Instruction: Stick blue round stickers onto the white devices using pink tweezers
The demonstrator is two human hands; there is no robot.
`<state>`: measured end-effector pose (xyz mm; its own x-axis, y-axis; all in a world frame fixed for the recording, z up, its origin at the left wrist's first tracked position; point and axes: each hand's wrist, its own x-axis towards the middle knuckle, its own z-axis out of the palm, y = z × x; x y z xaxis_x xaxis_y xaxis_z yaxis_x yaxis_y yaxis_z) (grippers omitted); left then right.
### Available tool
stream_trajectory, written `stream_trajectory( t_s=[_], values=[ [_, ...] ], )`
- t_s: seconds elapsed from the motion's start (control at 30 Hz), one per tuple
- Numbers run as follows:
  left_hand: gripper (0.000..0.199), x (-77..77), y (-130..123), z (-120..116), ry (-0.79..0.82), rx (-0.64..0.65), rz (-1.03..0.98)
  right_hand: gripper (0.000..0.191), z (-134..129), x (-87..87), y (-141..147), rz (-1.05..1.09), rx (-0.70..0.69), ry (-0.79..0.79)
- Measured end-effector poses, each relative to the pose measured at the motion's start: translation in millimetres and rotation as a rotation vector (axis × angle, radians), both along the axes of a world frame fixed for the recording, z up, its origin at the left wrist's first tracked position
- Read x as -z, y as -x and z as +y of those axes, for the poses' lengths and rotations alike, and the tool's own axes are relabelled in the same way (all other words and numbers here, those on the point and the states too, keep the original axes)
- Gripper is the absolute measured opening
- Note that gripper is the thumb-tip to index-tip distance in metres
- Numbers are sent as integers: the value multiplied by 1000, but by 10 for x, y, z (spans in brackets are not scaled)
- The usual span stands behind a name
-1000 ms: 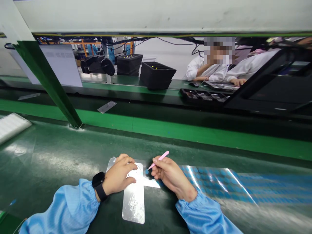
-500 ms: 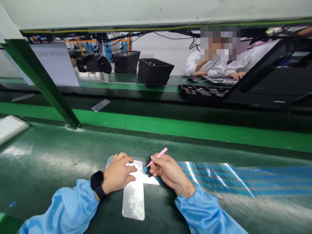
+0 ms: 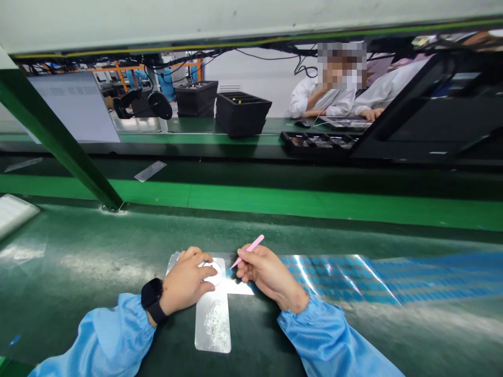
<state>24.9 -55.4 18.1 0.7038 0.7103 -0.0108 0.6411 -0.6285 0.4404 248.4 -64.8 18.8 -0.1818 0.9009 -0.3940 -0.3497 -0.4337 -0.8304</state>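
Note:
My left hand [image 3: 184,277] lies on a bright metal plate [image 3: 212,319], with fingers curled over its far end and the thumb beside a round white ring [image 3: 215,274]. My right hand [image 3: 267,272] grips pink tweezers [image 3: 248,252], whose tip points left, close to the ring and just above the plate. A small blue speck shows near the tip. Under the plate lies a shiny film strip [image 3: 239,287]. To the right of my right hand spreads a sheet of blue dots [image 3: 326,277].
A green mat [image 3: 78,246] runs under everything. A green beam [image 3: 58,136] rises at the left, and a loose metal strip [image 3: 150,171] lies beyond it. Across the line, a co-worker's white sleeve [image 3: 310,99] stands near black trays [image 3: 241,113].
The whole scene has shifted slightly left and up in view. Both hands have stayed on the plate area, and the ring shows more clearly beside my left thumb.

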Motion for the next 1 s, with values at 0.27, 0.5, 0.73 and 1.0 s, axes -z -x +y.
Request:
stream_trajectory(
  t_s=[0.27, 0.5, 0.73, 1.0],
  values=[
    [24, -45, -26, -14, 7, -11, 33, 44, -9, -31, 8, -3, -2, 6],
    [20, -14, -19, -14, -7, -5, 26, 44, 1, 26, -4, 0, -14, -7],
    [14, 0, -28, -15, 14, -35, 0, 46, 0, 8, 7, 7, -1, -3],
    [19, -65, -47, -18, 55, -48, 16, 46, -1, -27, 24, 15, 3, 6]
  ],
)
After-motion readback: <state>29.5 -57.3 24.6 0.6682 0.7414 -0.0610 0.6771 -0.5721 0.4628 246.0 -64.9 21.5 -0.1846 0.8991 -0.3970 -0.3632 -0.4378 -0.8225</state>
